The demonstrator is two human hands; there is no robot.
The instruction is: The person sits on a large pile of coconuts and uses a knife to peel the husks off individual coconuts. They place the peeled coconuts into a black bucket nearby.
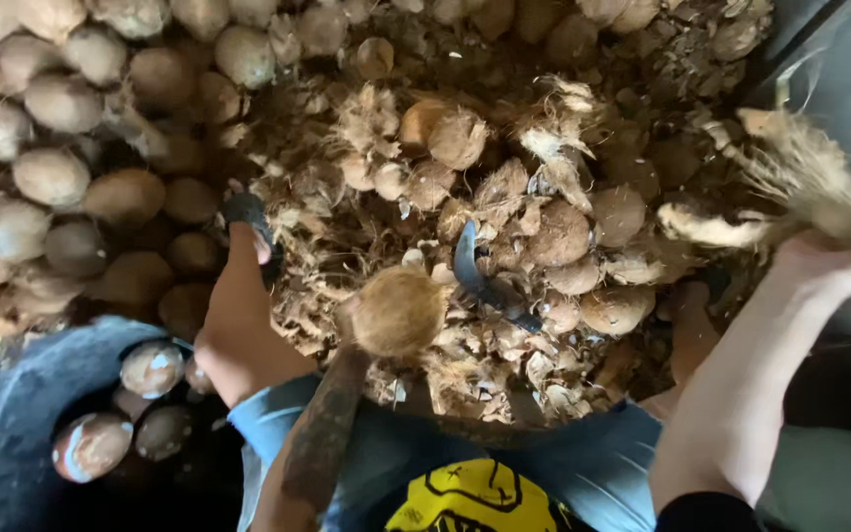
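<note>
coconut (399, 311): round, tan-brown, mostly stripped of husk, fibrous surface | pose: cupped from below in the left hand (352, 330), raised above the husk litter, just left of a curved dark blade | husk piece (805, 182): pale, stringy, frayed, blurred | pose: gripped in the right hand (819, 261), high at the right edge
</note>
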